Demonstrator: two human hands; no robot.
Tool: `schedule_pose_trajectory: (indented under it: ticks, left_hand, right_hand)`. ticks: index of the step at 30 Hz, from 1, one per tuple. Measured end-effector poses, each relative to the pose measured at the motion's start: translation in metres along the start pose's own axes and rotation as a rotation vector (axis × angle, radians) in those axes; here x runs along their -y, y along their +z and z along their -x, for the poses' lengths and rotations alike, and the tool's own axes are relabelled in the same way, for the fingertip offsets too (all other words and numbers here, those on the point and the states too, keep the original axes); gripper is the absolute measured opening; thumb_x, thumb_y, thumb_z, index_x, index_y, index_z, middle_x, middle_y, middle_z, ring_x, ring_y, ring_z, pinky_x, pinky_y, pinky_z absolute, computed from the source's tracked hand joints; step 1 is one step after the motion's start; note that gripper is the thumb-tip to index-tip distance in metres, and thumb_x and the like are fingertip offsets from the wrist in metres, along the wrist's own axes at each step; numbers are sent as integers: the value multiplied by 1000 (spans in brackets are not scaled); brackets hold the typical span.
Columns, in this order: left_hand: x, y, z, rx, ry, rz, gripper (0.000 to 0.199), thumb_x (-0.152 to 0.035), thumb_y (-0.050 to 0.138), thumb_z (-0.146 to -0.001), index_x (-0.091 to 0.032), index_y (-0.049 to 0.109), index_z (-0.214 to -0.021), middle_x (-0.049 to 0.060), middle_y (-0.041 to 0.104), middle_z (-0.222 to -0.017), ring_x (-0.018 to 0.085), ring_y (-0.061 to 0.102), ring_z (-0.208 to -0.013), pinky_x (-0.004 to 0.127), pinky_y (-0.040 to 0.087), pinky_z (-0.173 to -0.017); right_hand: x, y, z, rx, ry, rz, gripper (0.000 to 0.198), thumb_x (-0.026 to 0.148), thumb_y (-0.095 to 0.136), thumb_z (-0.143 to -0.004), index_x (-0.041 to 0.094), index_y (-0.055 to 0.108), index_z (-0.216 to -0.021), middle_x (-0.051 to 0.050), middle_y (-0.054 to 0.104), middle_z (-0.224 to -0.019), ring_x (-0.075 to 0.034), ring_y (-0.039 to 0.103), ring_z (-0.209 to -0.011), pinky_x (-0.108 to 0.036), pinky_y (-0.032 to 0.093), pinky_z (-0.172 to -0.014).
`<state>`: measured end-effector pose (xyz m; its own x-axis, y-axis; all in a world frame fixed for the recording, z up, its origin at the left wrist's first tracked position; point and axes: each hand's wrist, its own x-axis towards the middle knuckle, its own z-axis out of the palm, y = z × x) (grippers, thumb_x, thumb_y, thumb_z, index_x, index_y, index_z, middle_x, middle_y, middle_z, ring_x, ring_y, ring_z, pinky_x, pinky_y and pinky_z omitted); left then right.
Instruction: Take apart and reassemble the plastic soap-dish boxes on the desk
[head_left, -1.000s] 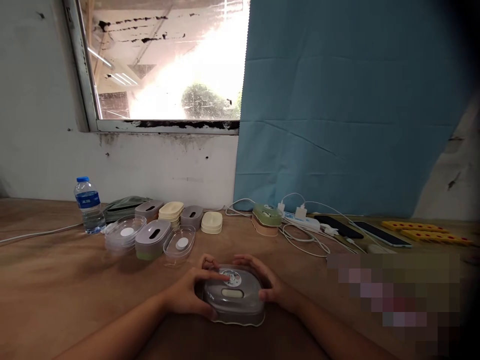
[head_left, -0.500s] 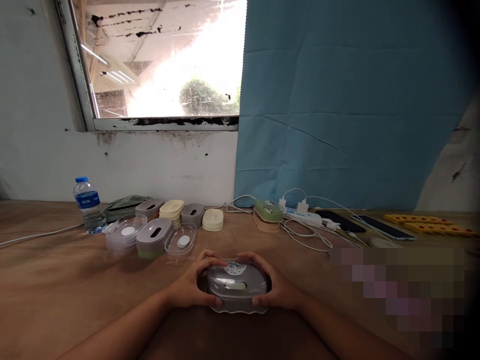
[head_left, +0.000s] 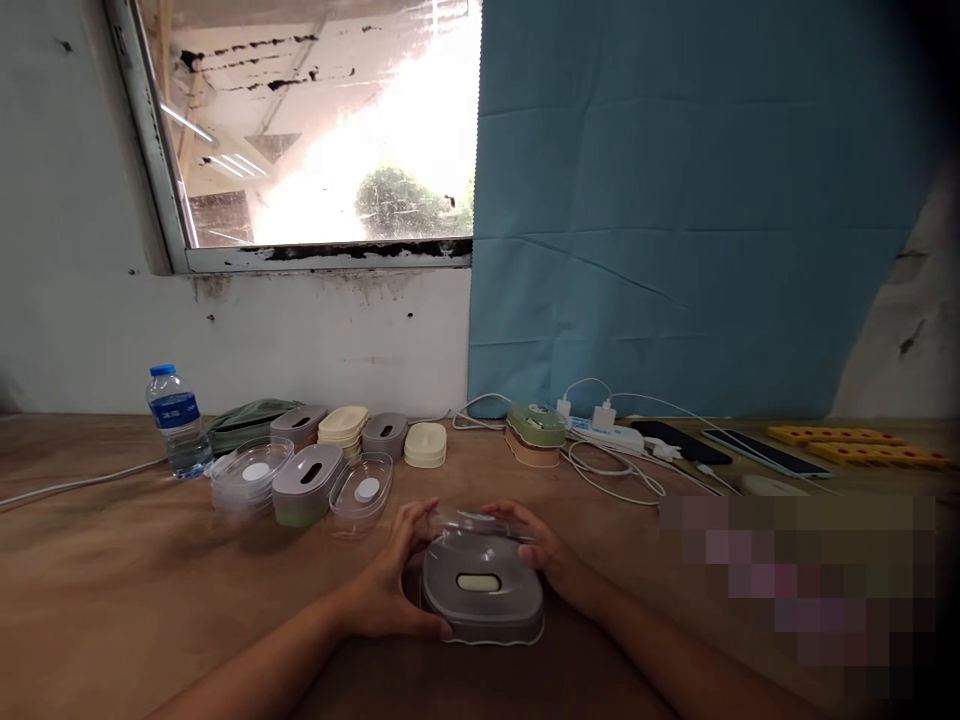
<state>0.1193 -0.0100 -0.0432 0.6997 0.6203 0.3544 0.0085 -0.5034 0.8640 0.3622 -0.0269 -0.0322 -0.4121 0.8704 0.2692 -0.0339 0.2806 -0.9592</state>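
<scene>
On the table right in front of me sits a grey oval plastic box [head_left: 487, 603] with a slot in its top, through which something pale shows. A clear plastic cover [head_left: 469, 522] with a round sticker stands tilted up at the box's back edge. My right hand [head_left: 541, 552] pinches the right end of that cover between thumb and fingers. My left hand [head_left: 397, 575] is curled around the left side, its thumb against the box's lower front corner and its fingertips at the cover's left end.
Behind, to the left, are stacked clear covers [head_left: 251, 475], grey slotted boxes [head_left: 304, 485], cream inserts [head_left: 426, 445] and a water bottle [head_left: 176, 425]. A green-and-tan box [head_left: 535, 430] stands near a power strip [head_left: 607, 435] with loose cables. Phones [head_left: 765, 453] and yellow strips [head_left: 840, 438] lie at right.
The clear cover has come up off the grey box and tilted back, uncovering its slotted top. My right thumb has moved from the box's front to the cover.
</scene>
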Motion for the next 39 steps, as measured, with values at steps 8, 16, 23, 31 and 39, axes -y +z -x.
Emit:
schedule_pose_trajectory:
  ticks: [8,16,23,31,39]
  left_hand:
    - [-9,-4,3,-182,78,-468,83,-40,59,-73,-28,5,-136,11,9,-138,31,15,-129,50,19,-104]
    - [-22,5,5,-287,607,-1260,54,-12,44,-81,-29,31,-130,1,44,-125,22,18,-130,41,15,-107]
    - [-33,4,4,-190,858,-1444,23,-15,48,-83,-22,58,-103,-4,59,-114,15,43,-115,35,21,-106]
    - [-35,0,3,-150,931,-1454,19,-13,45,-84,-18,61,-93,-3,66,-99,13,52,-98,28,36,-90]
    - [-38,-18,4,-238,729,-1256,27,-12,45,-85,-15,50,-111,2,68,-91,12,57,-78,26,43,-72]
  right_hand:
    - [-9,-8,-1,-332,-68,45,56,66,39,-74,21,49,-107,-10,52,-118,-25,50,-104,-37,37,-87]
    - [12,1,7,-371,-154,110,56,69,44,-66,24,51,-98,-7,59,-94,-25,55,-85,-32,41,-69]
    - [24,22,17,-312,-75,54,50,66,43,-69,21,53,-89,-2,56,-69,-20,52,-65,-29,40,-59]
    - [11,15,12,-332,15,-54,52,65,38,-72,18,57,-81,-1,58,-62,-14,49,-48,-27,37,-51]
    - [19,3,3,-353,-55,-259,58,70,33,-68,20,61,-78,-4,62,-78,-11,47,-41,-22,28,-38]
